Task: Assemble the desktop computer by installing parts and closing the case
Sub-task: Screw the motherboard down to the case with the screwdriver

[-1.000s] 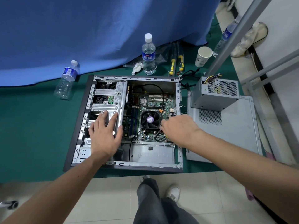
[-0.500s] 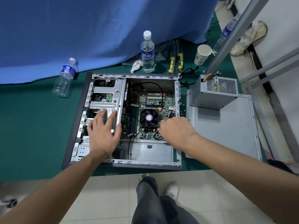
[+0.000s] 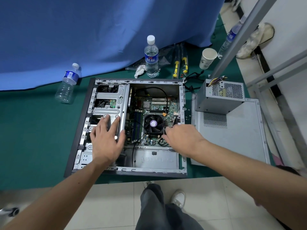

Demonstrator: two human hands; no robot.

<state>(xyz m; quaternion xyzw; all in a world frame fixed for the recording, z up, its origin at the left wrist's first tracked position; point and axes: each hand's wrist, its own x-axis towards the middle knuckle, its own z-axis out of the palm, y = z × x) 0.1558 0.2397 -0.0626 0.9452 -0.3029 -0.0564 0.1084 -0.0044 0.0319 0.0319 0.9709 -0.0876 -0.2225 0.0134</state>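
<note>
The open computer case lies on its side on the green mat. Inside it are the motherboard and the black CPU cooler fan. My left hand rests flat, fingers spread, on the silver drive cage at the case's left. My right hand reaches in at the cooler's right edge, fingers curled down by the black cables; its grip is hidden. The grey power supply stands outside on the removed side panel.
Two water bottles, a paper cup, yellow-handled tools and a crumpled tissue lie behind the case. A blue curtain hangs at the back. A metal frame stands at the right. My legs and shoes are below.
Both hands keep their places in the case; my right hand has edged slightly toward the cooler's near right corner. The view has shifted a little.
</note>
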